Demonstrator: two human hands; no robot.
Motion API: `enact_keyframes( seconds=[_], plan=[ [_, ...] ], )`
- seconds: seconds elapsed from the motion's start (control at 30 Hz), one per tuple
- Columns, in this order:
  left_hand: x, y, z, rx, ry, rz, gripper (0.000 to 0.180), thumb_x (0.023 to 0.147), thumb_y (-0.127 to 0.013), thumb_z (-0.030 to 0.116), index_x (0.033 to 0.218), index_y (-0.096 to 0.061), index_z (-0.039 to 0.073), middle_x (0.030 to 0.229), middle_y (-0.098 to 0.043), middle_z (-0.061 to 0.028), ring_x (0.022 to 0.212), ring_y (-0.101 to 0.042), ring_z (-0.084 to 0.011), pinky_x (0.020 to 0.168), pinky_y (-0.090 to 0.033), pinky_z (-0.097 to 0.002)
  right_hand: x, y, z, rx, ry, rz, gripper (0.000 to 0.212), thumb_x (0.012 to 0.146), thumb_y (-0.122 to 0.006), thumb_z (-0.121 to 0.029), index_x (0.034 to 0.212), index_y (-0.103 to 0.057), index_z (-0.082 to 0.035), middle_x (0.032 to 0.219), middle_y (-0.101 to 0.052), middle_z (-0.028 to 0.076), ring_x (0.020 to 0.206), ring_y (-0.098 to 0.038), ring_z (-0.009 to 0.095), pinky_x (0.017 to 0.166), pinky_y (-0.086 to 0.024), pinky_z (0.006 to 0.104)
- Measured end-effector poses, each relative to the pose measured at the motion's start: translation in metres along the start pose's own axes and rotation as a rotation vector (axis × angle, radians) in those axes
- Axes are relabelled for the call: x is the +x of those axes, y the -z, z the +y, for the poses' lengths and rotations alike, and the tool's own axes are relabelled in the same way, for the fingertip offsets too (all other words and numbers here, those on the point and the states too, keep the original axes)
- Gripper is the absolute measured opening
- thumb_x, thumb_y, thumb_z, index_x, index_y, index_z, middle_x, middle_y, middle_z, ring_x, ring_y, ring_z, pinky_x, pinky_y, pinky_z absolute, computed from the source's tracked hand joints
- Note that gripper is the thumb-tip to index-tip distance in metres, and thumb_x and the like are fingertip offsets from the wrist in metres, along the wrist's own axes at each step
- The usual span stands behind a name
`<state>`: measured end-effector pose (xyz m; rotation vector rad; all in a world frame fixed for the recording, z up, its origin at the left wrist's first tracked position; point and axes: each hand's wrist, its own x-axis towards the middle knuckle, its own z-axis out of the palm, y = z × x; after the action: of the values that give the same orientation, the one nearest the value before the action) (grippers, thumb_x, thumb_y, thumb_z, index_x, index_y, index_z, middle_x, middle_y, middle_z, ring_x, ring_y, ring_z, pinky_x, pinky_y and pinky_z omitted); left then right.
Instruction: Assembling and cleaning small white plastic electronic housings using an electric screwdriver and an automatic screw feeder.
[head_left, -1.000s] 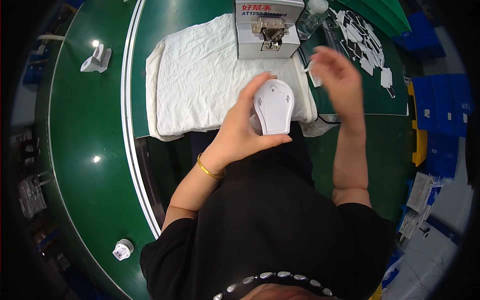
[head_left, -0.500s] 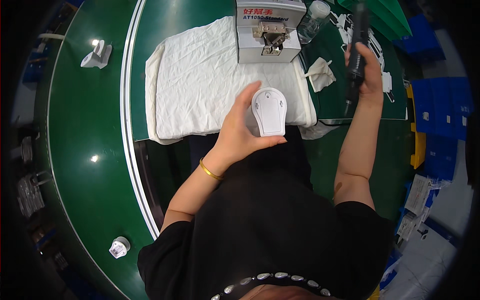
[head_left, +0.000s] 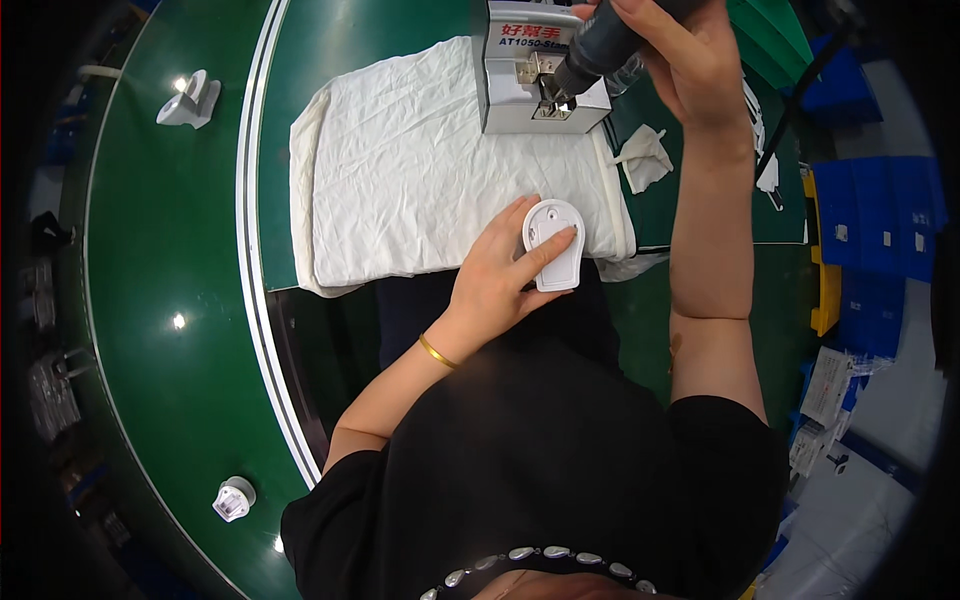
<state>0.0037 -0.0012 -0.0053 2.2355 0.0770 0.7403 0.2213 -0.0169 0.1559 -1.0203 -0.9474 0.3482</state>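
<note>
My left hand holds a white plastic housing, rounded at its far end and flat at its near one. The thumb lies across its recessed face, and the fingers are behind its left edge. In my right hand is a black electric screwdriver, pointing down and left. Its tip is at the metal outlet of a grey screw feeder on the bench; whether a screw sits on the tip is too small to tell. The housing is just over the near edge of a white cloth pad.
Beside the feeder lies a small white cloth, with a clear jar partly hidden behind my right hand. A cable hangs at right, near white strips and a green bin. White parts stand on the left green bench.
My right hand has swung the screwdriver left to the feeder's outlet. My left hand has come slightly nearer and right with the housing, its thumb now across the face.
</note>
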Motion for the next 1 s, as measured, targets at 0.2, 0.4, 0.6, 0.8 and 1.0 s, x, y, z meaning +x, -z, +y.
enact_keyframes(
  seconds=[0.2,0.4,0.6,0.8,1.0],
  plan=[
    [-0.002,0.000,-0.002,-0.018,-0.012,0.021,0.072,0.062,-0.087,0.018,0.130,-0.061,0.019,0.135,-0.050,-0.0264,0.122,-0.053,-0.0452,0.098,-0.049,-0.0465,0.007,-0.005,0.002,-0.413,0.037,-0.001,0.043,0.081,-0.075,-0.006,0.117,-0.051,0.000,0.084,-0.062,0.004,0.069,-0.061,0.013,0.064,-0.050,0.0275],
    [-0.001,-0.001,0.000,-0.030,0.019,0.013,0.073,0.062,-0.087,0.016,0.130,-0.061,0.020,0.136,-0.050,-0.0262,0.122,-0.054,-0.0435,0.096,-0.051,-0.0440,0.006,-0.016,0.006,0.089,0.013,-0.035,0.043,0.081,-0.071,-0.003,0.120,-0.053,0.001,0.080,-0.064,0.005,0.072,-0.063,0.014,0.064,-0.050,0.0276],
    [-0.002,0.001,0.001,-0.029,0.019,0.011,0.075,0.060,-0.087,0.015,0.130,-0.061,0.021,0.136,-0.050,-0.0244,0.122,-0.054,-0.0431,0.095,-0.051,-0.0433,-0.064,0.000,-0.020,0.085,0.056,-0.119,0.048,0.090,-0.054,-0.001,0.135,-0.037,-0.001,0.078,-0.055,0.010,0.067,-0.057,0.019,0.069,-0.048,0.0410],
    [-0.002,0.000,-0.001,-0.036,0.016,0.025,0.075,0.060,-0.087,0.014,0.130,-0.061,0.021,0.136,-0.051,-0.0237,0.122,-0.054,-0.0429,0.096,-0.051,-0.0435,-0.091,-0.019,-0.039,-0.256,0.048,-0.119,0.047,0.088,-0.058,0.000,0.131,-0.038,-0.001,0.077,-0.057,0.010,0.065,-0.057,0.017,0.067,-0.049,0.0394],
    [-0.001,0.000,-0.001,-0.056,0.014,0.027,0.074,0.061,-0.087,0.014,0.130,-0.061,0.021,0.136,-0.051,-0.0240,0.122,-0.054,-0.0435,0.096,-0.050,-0.0443,-0.093,-0.021,-0.036,-0.282,0.024,-0.116,0.044,0.088,-0.058,0.001,0.128,-0.038,-0.001,0.078,-0.057,0.010,0.065,-0.057,0.016,0.068,-0.050,0.0394]
  ],
)
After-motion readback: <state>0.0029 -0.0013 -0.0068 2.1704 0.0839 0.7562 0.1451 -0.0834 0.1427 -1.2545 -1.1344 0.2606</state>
